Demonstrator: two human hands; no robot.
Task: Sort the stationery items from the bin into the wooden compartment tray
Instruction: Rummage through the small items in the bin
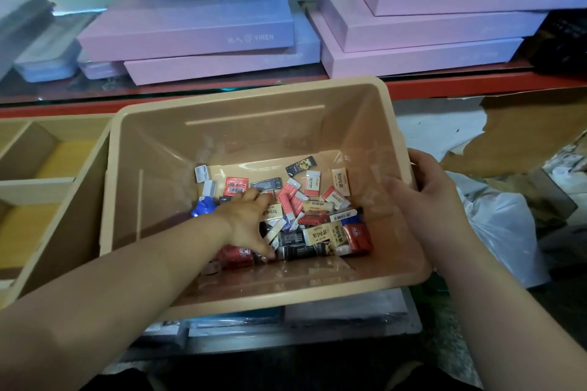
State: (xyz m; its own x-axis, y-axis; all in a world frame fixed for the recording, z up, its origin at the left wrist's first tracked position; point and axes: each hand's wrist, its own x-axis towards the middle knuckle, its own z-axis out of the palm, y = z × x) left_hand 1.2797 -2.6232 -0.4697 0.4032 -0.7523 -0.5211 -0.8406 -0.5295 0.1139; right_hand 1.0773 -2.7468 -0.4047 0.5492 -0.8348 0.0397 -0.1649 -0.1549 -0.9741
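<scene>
The right hand (422, 187) grips the right rim of the beige plastic bin (247, 95), thumb inside the wall and fingers curled over the outside. The left hand (251, 219) reaches down into the bin, its fingers spread and resting on the heap of wrapped erasers (320, 219) that covers the bin floor. The wooden compartment tray (38, 184) sits touching the bin's left side. Flat pink boxes (190, 28) are stacked on the red shelf (444, 86) behind.
</scene>
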